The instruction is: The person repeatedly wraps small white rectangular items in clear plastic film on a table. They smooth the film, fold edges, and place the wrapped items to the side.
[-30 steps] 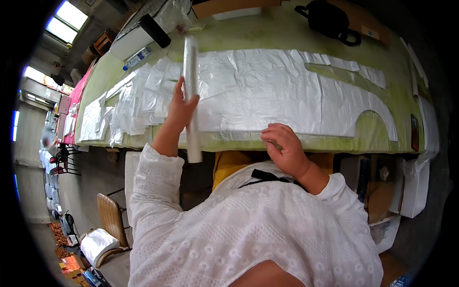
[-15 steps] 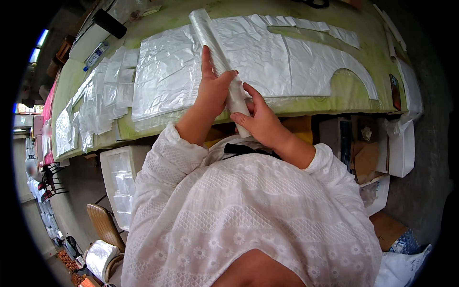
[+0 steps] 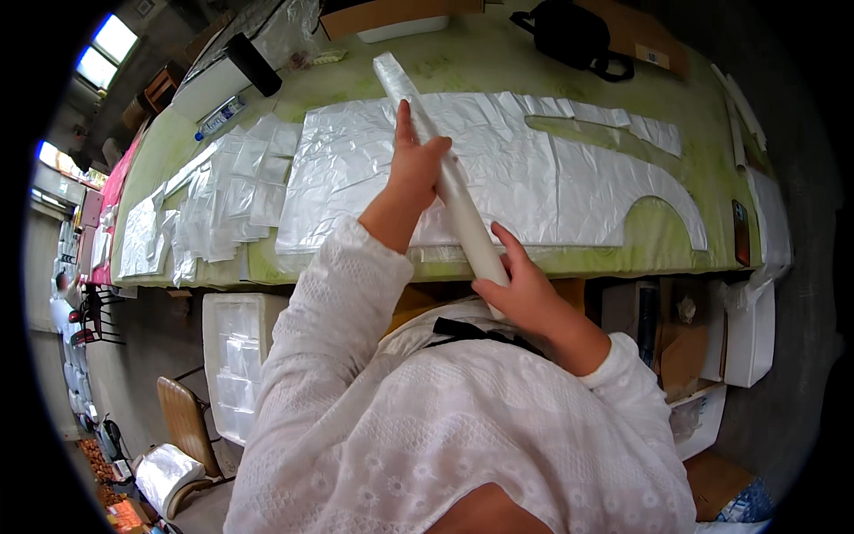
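A long roll of translucent white plastic film (image 3: 464, 221) slants across in front of me, its far end up over the table and its near end close to my waist. My left hand (image 3: 416, 167) is wrapped round its upper half, index finger stretched along it. Toward the near end, my right hand (image 3: 525, 289) grips the roll with thumb and fingers. Beneath the roll, a flat sheet of thin white plastic (image 3: 507, 191) with a curved cut-out at its right end lies on the green-covered table (image 3: 356, 76).
Small clear plastic bags (image 3: 240, 191) overlap on the left, near a bottle (image 3: 220, 117) and a black cylinder (image 3: 253, 64). A black bag (image 3: 569, 40) sits at the back, a phone (image 3: 740, 231) at the right edge. A white foam box (image 3: 233, 365) stands below left, beside a chair (image 3: 187, 423).
My hands have moved farther apart along the roll, the right one nearer its lower end. The view has tilted up, showing more of the table's far side.
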Demonstrator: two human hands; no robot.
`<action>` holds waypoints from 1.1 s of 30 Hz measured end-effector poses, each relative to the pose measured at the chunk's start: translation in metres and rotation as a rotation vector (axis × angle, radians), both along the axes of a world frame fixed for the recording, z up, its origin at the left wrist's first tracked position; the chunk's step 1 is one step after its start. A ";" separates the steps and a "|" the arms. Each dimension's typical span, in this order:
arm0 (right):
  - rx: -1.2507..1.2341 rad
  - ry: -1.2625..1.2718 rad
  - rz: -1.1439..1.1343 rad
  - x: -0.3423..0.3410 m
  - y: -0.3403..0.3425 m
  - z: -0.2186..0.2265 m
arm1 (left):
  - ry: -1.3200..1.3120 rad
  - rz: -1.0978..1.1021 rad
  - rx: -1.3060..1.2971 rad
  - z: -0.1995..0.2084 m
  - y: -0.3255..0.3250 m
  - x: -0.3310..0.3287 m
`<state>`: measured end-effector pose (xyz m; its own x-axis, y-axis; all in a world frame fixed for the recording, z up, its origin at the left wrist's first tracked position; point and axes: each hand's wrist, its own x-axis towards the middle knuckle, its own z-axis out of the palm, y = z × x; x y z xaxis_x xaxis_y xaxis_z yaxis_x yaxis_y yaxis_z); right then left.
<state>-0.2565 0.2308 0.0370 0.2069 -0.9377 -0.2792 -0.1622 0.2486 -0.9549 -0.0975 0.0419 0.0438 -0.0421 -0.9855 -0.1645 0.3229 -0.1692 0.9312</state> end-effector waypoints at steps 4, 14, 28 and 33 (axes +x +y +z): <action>0.071 0.070 0.111 -0.057 0.033 -0.008 | 0.111 0.094 0.046 -0.007 -0.043 0.019; 0.118 -0.121 -0.147 -0.138 0.115 -0.003 | 0.135 -0.246 0.289 -0.022 -0.019 0.031; -0.588 0.928 -0.039 -0.114 -0.042 0.000 | -0.305 -0.567 0.358 -0.014 0.075 0.069; -0.608 1.159 -0.175 -0.136 -0.053 -0.008 | -0.205 -0.542 0.385 -0.017 0.112 0.074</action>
<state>-0.3922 0.1782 0.0294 -0.0015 -0.9653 0.2613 -0.9655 -0.0666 -0.2516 -0.0232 0.1537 0.0265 -0.4428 -0.7037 -0.5556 -0.0765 -0.5878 0.8054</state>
